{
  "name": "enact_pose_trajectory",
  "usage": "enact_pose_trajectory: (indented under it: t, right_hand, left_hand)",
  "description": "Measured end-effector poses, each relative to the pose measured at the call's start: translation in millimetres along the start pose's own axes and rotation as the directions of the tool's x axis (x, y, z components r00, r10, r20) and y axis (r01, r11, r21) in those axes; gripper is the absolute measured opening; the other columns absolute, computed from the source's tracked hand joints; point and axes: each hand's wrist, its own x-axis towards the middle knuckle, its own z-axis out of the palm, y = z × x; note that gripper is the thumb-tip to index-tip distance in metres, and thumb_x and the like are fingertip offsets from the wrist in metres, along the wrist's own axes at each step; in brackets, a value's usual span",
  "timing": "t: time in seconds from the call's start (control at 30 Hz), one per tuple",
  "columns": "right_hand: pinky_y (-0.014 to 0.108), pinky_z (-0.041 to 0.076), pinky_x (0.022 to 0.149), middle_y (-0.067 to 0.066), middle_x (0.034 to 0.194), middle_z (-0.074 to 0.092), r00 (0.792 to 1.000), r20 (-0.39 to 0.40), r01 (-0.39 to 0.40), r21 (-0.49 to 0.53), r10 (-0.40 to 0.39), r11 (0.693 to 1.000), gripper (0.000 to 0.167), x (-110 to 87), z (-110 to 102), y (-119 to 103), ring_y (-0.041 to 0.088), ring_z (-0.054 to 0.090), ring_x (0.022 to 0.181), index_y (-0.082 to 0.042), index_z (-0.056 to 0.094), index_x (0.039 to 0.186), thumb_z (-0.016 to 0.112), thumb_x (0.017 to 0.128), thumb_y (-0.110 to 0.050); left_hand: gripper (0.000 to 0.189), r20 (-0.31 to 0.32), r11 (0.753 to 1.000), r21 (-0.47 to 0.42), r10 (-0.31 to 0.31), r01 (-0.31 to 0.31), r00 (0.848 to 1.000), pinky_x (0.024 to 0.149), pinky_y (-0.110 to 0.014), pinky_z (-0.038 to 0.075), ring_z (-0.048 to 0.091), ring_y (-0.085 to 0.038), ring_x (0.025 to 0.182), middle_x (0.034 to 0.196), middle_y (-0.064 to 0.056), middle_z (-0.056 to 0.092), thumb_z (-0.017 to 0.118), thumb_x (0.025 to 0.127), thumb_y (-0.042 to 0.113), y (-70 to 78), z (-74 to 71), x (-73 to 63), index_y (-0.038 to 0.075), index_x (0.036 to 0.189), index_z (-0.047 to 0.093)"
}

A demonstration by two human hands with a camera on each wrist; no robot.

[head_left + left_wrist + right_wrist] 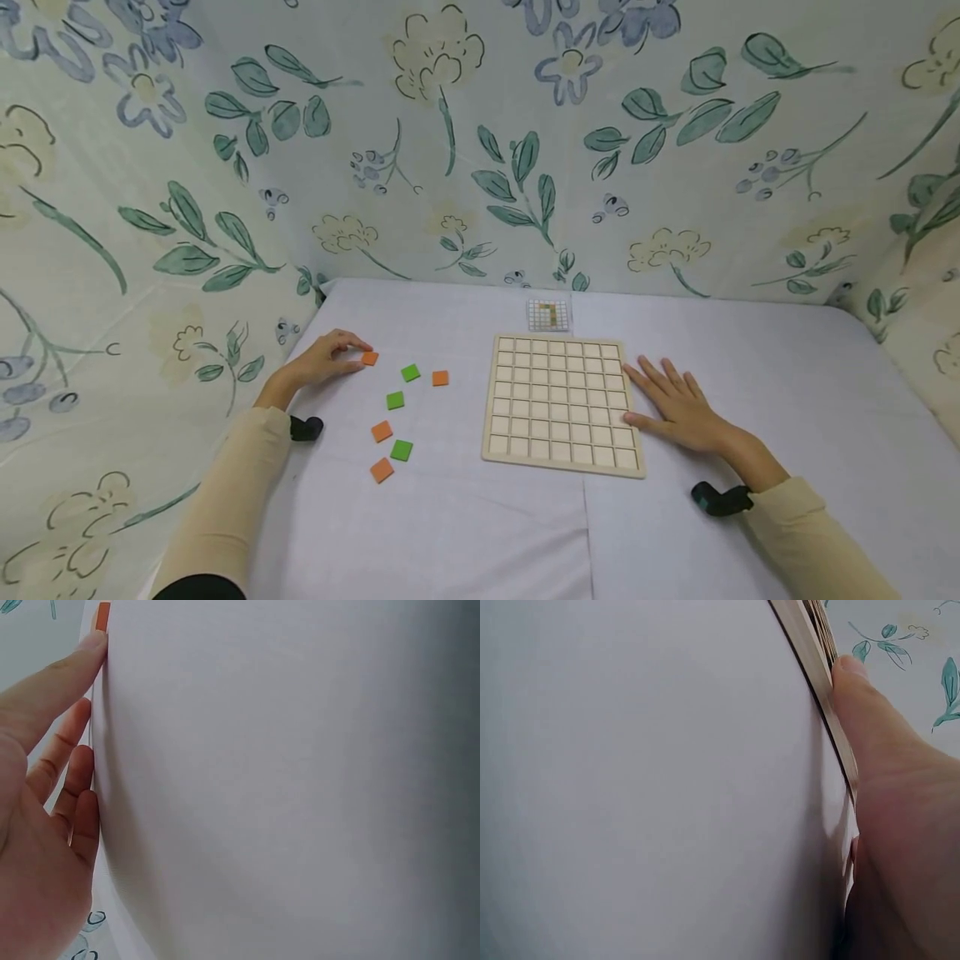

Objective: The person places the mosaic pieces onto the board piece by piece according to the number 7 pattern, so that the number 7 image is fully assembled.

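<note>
At the left side of the table, my left hand [324,360] pinches a small square orange tile [370,358] between thumb and forefinger. In the left wrist view the orange tile [103,616] shows edge-on at the thumb tip, low over the cloth. My right hand [678,410] lies with spread, straight fingers at the right edge of a wooden grid board [487,400]. Its thumb touches the frame of the board [810,660] in the right wrist view. All visible cells of the board are bare.
Between left hand and board lie three green tiles, one a green tile [401,451], and three orange ones, including an orange tile [440,378]. A small card with a coloured grid pattern [547,316] lies behind the board. Floral cloth [450,208] walls the white table [495,533].
</note>
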Motion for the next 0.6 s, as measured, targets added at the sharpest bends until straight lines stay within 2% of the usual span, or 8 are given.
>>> enact_pose_trajectory:
  t: [0.3,0.6]
  right_hand:
    - [0.071,-0.007,0.108,0.025,0.163,0.008,0.999,0.034,0.029,0.034,-0.031,0.999,0.087,1.3,-5.7,2.7,0.053,-0.005,0.145,-0.017,0.018,0.161,0.061,0.094,-0.055]
    - [0.072,-0.007,0.107,0.025,0.163,0.007,0.998,0.04,0.056,0.051,-0.058,0.997,0.086,-0.8,-5.8,5.8,0.054,-0.004,0.145,-0.02,0.016,0.161,0.061,0.095,-0.052]
  left_hand:
    - [0.031,0.002,1.0,0.008,-0.01,0.01,1.0,0.107,-0.059,0.029,0.042,-0.041,0.123,0.129,-0.023,0.052,0.069,0.094,0.007,1.0,-1.5,-0.8,-0.002,0.124,0.065]
    - [0.032,-0.024,0.998,0.021,-0.053,0.054,0.998,0.104,-0.057,0.032,0.045,-0.039,0.118,0.128,-0.023,0.054,0.068,0.096,0.011,1.1,-0.8,-2.7,-0.001,0.125,0.064]
